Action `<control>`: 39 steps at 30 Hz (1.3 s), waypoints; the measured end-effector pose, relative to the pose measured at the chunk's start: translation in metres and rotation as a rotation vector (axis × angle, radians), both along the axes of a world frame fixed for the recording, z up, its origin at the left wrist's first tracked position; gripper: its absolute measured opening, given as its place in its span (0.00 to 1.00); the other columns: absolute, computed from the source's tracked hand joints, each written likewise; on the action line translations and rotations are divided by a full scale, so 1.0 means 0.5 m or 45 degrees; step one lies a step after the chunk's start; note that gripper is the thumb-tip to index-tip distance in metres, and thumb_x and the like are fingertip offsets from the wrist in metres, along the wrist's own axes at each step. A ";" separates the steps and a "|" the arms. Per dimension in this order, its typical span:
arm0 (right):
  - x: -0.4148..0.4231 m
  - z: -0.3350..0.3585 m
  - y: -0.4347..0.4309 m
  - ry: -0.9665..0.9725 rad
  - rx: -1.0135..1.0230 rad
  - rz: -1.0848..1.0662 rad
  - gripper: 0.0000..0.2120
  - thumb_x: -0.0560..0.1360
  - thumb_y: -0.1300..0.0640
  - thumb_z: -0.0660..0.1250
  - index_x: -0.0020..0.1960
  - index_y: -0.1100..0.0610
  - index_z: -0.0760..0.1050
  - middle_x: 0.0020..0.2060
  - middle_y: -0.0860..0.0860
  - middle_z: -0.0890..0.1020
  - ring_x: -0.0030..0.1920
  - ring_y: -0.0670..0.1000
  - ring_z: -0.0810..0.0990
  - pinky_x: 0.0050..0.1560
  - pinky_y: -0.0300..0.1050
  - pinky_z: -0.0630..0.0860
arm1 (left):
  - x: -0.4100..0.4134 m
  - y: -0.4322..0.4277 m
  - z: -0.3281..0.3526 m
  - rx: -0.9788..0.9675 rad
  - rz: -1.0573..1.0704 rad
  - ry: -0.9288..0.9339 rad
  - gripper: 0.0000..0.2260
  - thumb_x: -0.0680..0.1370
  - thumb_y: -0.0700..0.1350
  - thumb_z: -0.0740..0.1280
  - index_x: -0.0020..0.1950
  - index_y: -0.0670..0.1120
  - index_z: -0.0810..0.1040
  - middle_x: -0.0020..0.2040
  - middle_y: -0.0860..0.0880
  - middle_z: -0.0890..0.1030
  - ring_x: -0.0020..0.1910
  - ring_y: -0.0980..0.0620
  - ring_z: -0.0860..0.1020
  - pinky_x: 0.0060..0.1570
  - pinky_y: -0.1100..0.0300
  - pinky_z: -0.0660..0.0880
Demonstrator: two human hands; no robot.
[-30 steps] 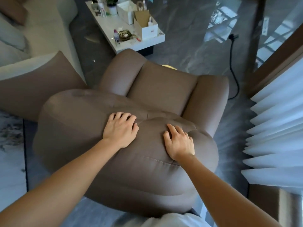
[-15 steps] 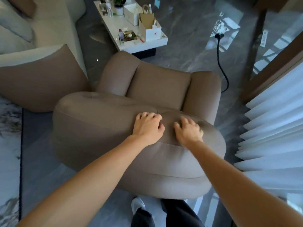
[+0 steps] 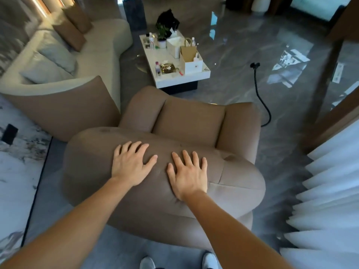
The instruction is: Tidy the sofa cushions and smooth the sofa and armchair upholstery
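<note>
I stand behind a brown armchair [image 3: 190, 121] and look down over its rounded backrest. My left hand [image 3: 131, 165] lies flat on top of the backrest, fingers spread. My right hand [image 3: 187, 172] lies flat beside it, a little to the right, fingers also spread. Neither hand holds anything. To the left stands a cream sofa [image 3: 97, 61] with a brown end panel. On it lie grey cushions [image 3: 56, 55] and, farther back, brown cushions [image 3: 71, 33].
A white coffee table [image 3: 180, 78] beyond the armchair carries bottles, a plant, a box and a paper bag. A black cable [image 3: 262, 98] runs across the glossy grey floor at right. White pleated curtains [image 3: 330, 191] hang close on the right. A pale rug [image 3: 17, 162] lies left.
Both hands have opened from curled to flat with fingers spread on the backrest top. My view has pulled back and lifted, showing more of the sofa and room.
</note>
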State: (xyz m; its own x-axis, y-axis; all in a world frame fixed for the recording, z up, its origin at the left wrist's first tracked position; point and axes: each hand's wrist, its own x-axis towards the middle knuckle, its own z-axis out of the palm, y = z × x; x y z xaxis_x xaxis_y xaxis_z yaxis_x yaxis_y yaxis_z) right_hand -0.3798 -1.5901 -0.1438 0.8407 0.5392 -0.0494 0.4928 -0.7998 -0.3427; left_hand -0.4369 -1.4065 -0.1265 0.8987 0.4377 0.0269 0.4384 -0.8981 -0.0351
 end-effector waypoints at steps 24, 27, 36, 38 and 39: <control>0.256 -0.002 -0.375 0.023 -0.121 0.211 0.28 0.75 0.35 0.39 0.73 0.34 0.58 0.77 0.40 0.62 0.78 0.52 0.53 0.76 0.63 0.45 | 0.057 -0.367 -0.021 -0.171 -0.116 -0.043 0.31 0.76 0.69 0.43 0.76 0.57 0.61 0.77 0.49 0.64 0.75 0.44 0.60 0.73 0.43 0.55; 0.265 -0.006 -0.398 0.033 -0.179 0.116 0.28 0.74 0.33 0.39 0.73 0.32 0.59 0.77 0.39 0.61 0.79 0.51 0.51 0.75 0.65 0.44 | 0.037 -0.371 -0.032 -0.198 -0.061 -0.067 0.29 0.77 0.69 0.43 0.76 0.60 0.60 0.77 0.49 0.65 0.75 0.45 0.60 0.73 0.44 0.55; 0.289 0.003 -0.434 0.115 -0.294 0.023 0.26 0.77 0.35 0.42 0.73 0.33 0.58 0.78 0.40 0.58 0.79 0.53 0.48 0.74 0.68 0.43 | 0.058 -0.442 -0.035 -0.279 -0.040 -0.011 0.30 0.77 0.69 0.42 0.76 0.61 0.57 0.77 0.48 0.63 0.75 0.43 0.58 0.73 0.42 0.54; 0.278 0.012 -0.420 0.113 -0.303 -0.010 0.24 0.79 0.38 0.43 0.74 0.36 0.59 0.79 0.43 0.58 0.79 0.55 0.48 0.73 0.69 0.44 | 0.053 -0.433 -0.028 -0.310 -0.076 -0.008 0.30 0.77 0.69 0.42 0.76 0.61 0.57 0.78 0.49 0.63 0.76 0.44 0.58 0.73 0.44 0.54; 0.274 0.017 -0.415 0.123 -0.315 -0.015 0.24 0.80 0.40 0.43 0.75 0.37 0.59 0.79 0.45 0.58 0.79 0.56 0.48 0.73 0.70 0.45 | 0.048 -0.422 -0.025 -0.345 -0.106 -0.009 0.30 0.77 0.69 0.43 0.76 0.61 0.58 0.78 0.49 0.63 0.76 0.45 0.58 0.73 0.46 0.54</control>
State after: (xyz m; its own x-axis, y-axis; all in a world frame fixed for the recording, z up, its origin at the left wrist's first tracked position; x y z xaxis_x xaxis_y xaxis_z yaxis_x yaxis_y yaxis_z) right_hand -0.2429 -1.7976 -0.1351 0.8317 0.4910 -0.2591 0.4574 -0.8706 -0.1812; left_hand -0.4128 -1.6176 -0.1388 0.9321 0.3544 -0.0744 0.3620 -0.9072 0.2143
